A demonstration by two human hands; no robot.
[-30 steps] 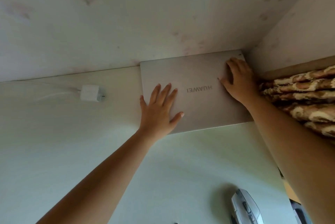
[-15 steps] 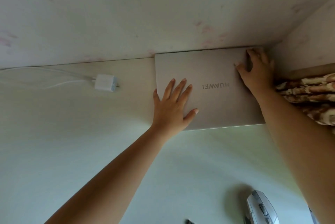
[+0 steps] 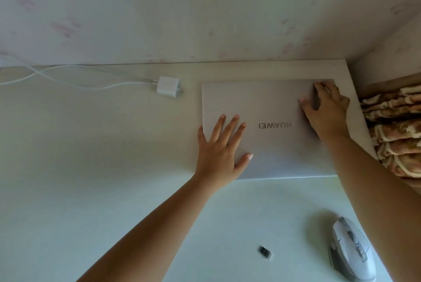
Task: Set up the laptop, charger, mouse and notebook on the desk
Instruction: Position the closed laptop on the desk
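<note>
Toward the desk's [image 3: 114, 190] far right corner, flat and lid-down: the laptop [image 3: 273, 103], closed, logo reading upside down from here, a bare strip of desktop between its back edge and the wall. Pressed on its near left corner, the left hand [image 3: 218, 151], palm flat, fingers spread apart, gripping nothing. Up at the far right corner, the right hand [image 3: 325, 110], fingers arched and splayed on the lid, tips planted, likewise closed on nothing.

Looks a rigid slab, smooth metal lid, probably slick under dry fingers and heavy enough to want both hands. Best not dragged by friction alone; better hooked at the side edges, thumbs on top, fingers curled under (the near edge sits clear of everything, so room there to get under). Screen inside, so no pressing hard mid-lid.

Just left of the laptop, near the far edge: the charger [image 3: 167, 88], a white plug block, its cable [image 3: 75, 81] trailing off toward the far left corner. Not yet plugged into the laptop, as far as can be seen. Near the right edge, close in: the mouse [image 3: 350, 252], pale grey. Left of it, a small dark object [image 3: 265, 252], too small to identify. No notebook in view. Beyond the right edge, a patterned fabric [image 3: 396, 131], bunched.
</note>
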